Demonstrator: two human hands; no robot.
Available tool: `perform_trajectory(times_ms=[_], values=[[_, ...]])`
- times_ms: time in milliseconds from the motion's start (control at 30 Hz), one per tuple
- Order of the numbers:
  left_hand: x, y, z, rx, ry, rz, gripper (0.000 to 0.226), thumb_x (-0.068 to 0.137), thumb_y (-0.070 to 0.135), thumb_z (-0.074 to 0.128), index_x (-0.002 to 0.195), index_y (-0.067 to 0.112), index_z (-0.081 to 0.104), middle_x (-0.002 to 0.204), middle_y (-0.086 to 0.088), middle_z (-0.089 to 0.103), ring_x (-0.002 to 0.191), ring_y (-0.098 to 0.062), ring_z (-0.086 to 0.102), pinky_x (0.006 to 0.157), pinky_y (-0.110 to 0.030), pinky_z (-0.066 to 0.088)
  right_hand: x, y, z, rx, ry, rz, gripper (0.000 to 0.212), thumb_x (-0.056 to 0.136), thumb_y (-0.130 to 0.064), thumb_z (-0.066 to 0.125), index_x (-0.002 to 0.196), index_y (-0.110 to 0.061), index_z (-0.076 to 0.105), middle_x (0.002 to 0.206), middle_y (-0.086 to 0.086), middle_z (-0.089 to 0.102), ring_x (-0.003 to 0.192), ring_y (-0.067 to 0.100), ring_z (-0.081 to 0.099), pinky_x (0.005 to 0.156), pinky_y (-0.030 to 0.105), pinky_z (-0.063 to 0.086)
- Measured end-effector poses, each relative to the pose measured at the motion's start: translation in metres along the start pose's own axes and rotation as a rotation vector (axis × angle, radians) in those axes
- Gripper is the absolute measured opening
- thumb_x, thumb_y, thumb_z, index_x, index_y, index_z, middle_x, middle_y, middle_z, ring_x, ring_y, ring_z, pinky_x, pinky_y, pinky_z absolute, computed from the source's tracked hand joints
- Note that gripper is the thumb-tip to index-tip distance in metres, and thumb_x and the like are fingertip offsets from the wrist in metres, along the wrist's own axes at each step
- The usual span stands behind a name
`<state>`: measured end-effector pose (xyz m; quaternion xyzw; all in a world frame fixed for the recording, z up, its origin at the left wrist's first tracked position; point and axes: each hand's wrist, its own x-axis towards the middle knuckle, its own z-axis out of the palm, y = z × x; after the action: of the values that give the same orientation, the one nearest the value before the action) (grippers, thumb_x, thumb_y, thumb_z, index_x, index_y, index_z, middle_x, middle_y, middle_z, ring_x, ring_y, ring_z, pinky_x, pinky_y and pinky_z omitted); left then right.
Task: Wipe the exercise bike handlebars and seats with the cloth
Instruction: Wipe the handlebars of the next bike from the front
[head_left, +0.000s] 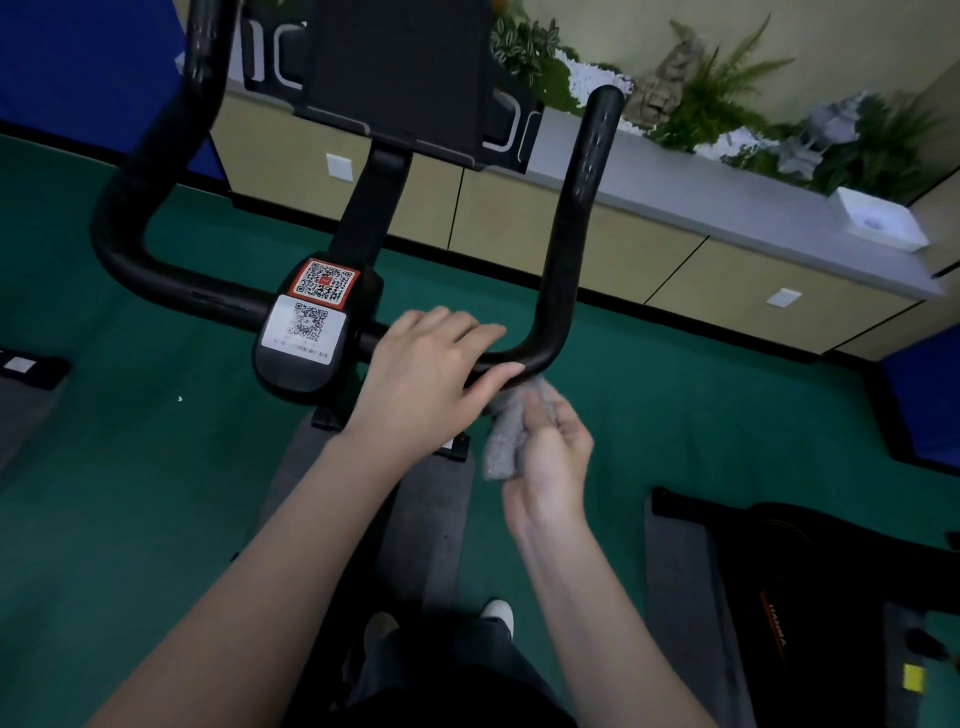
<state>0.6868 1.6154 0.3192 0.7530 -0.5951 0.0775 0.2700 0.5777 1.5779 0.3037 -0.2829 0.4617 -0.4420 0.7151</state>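
Note:
The exercise bike's black handlebar (566, 270) forms a wide U in front of me, with a console screen (400, 78) above and a hub carrying two QR stickers (306, 322). My left hand (426, 374) lies over the bar's lower right bend, fingers straight and reaching across it. Just below that bend my right hand (550, 457) grips a crumpled grey cloth (506, 441), bunched up and hanging under the bar. The seat is not in view.
Green floor (156, 493) surrounds the bike. A beige cabinet wall with a grey ledge (675, 197) of plants runs behind. Another black machine (810, 597) stands at the lower right, and a grey mat (31, 395) lies at the left. My shoes show below.

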Motion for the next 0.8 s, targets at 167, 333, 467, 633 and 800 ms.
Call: perform_trajectory(times_ms=[167,333,467,633,800], values=[[0.001,-0.003,0.004,-0.047,0.035,-0.011,0.038,0.090,0.049,0.054,0.099,0.018,0.073,0.085,0.003,0.071,0.081,-0.021,0.064,0.074,-0.034,0.043,0.022,-0.019,0.008,-0.236,0.193,-0.501,0.018,0.092,0.004,0.052,0.105,-0.002,0.063,0.100,0.007,0.064,0.095,0.015,0.062,0.092,0.027,0.049],[0.001,-0.004,0.006,-0.070,0.045,-0.011,0.037,0.090,0.051,0.051,0.096,0.022,0.074,0.083,0.006,0.070,0.079,-0.018,0.062,0.073,-0.031,0.039,0.010,0.000,-0.002,-0.712,0.026,-0.954,0.022,0.086,0.006,0.058,0.102,-0.002,0.069,0.106,-0.005,0.054,0.106,0.020,0.053,0.095,0.020,0.041],[0.000,-0.004,0.005,-0.092,0.044,-0.016,0.036,0.090,0.050,0.050,0.096,0.023,0.074,0.082,0.007,0.069,0.078,-0.018,0.062,0.072,-0.031,0.038,0.029,-0.014,-0.008,-0.780,0.001,-0.995,0.021,0.085,0.008,0.056,0.101,0.004,0.069,0.108,0.002,0.050,0.106,0.029,0.054,0.093,0.029,0.047],[0.000,-0.004,0.005,-0.105,0.060,-0.024,0.037,0.090,0.050,0.050,0.095,0.022,0.074,0.081,0.006,0.069,0.076,-0.018,0.062,0.071,-0.031,0.039,0.024,-0.010,-0.002,-0.779,-0.012,-0.997,0.024,0.085,0.008,0.056,0.103,-0.001,0.069,0.109,-0.002,0.047,0.105,0.030,0.055,0.092,0.026,0.047],[0.000,-0.004,0.006,-0.107,0.061,-0.023,0.038,0.090,0.050,0.050,0.095,0.022,0.074,0.081,0.006,0.070,0.076,-0.019,0.062,0.071,-0.033,0.040,0.024,-0.015,-0.012,-0.884,-0.099,-1.063,0.024,0.085,0.009,0.058,0.102,-0.002,0.070,0.107,-0.008,0.048,0.101,0.028,0.054,0.091,0.024,0.044]])
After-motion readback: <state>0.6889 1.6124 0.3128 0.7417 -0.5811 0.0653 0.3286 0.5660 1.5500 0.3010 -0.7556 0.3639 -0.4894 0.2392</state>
